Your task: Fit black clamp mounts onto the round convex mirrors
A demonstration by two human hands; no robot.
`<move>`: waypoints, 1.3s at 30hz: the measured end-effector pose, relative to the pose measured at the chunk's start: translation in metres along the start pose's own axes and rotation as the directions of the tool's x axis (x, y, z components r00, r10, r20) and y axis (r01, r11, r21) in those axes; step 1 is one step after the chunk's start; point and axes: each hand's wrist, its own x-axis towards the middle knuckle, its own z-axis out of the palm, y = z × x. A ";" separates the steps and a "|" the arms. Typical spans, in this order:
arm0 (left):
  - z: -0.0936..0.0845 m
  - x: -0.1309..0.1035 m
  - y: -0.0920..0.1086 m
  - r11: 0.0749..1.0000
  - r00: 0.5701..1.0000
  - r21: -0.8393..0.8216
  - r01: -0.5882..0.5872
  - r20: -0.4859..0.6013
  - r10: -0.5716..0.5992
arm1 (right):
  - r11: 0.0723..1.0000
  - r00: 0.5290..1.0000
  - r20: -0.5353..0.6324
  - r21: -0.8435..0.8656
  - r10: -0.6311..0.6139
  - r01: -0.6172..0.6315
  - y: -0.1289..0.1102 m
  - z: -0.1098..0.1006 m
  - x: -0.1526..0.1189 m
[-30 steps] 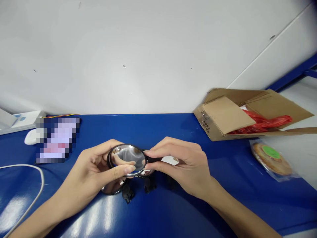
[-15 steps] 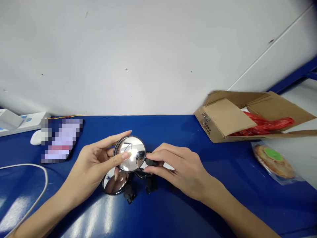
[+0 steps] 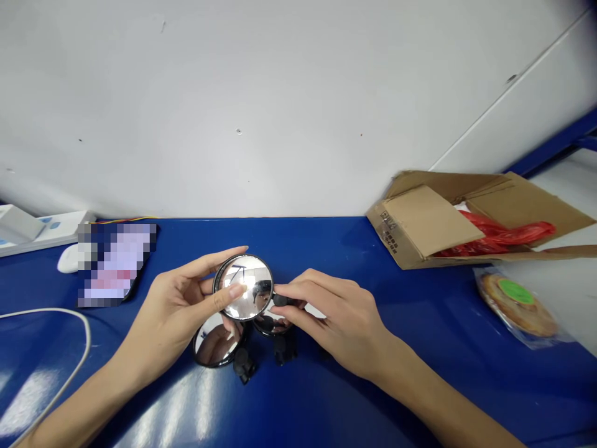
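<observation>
Between my two hands is a small round mirror (image 3: 243, 283) with a black rim, raised over the blue table. My left hand (image 3: 181, 305) is closed on its rim, thumb across the glass and fingers behind. With thumb and forefinger, my right hand (image 3: 333, 311) pinches the black mount (image 3: 280, 300) at the mirror's right side. Below lie two more round mirrors: the left one (image 3: 217, 345) has its black clamp (image 3: 244, 365) toward me, and the other mirror (image 3: 272, 325) is partly hidden behind the held one, its clamp (image 3: 284, 348) also toward me.
An opened cardboard box (image 3: 410, 233) with a red plastic bag (image 3: 508, 233) stands at the back right. Beside it lies a wrapped round pastry (image 3: 517, 305). At left are a blurred phone (image 3: 119, 264), a white mouse (image 3: 69, 259) and a white cable (image 3: 86, 336). A pale wall rises behind.
The held mirror has tilted slightly, so its reflection differs. My right fingers have shifted a little on the black mount. Both hands keep their hold.
</observation>
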 end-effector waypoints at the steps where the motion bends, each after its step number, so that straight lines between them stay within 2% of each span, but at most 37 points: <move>1: 0.000 0.000 0.000 1.000 1.000 -0.005 -0.001 0.001 0.001 | 1.000 1.000 -0.003 -0.007 0.001 -0.001 0.000 0.001 0.000; 9: 0.003 0.000 0.000 0.998 0.998 -0.038 -0.059 -0.038 0.057 | 0.997 0.996 -0.086 -0.076 -0.002 -0.004 -0.001 0.006 -0.005; 14: 0.004 -0.002 0.000 0.996 0.999 -0.088 -0.002 -0.032 -0.001 | 0.992 0.992 -0.125 -0.128 -0.035 0.019 -0.004 0.007 -0.005; 22: 0.002 0.000 0.000 0.997 1.000 -0.071 0.009 -0.006 -0.009 | 0.996 0.995 -0.082 -0.078 -0.058 0.052 0.007 0.007 -0.006; 31: -0.003 0.002 0.000 0.995 0.998 -0.074 0.060 0.040 -0.057 | 0.998 0.995 -0.093 -0.052 -0.039 0.034 0.001 0.007 -0.006; 36: -0.002 0.003 -0.001 0.997 1.000 -0.072 0.007 0.018 -0.006 | 0.996 0.991 -0.105 -0.060 -0.077 0.071 0.002 0.008 -0.004; 39: -0.005 0.005 -0.004 0.997 0.999 -0.075 0.019 0.039 -0.016 | 0.994 0.991 -0.097 -0.059 -0.095 0.090 0.002 0.005 -0.004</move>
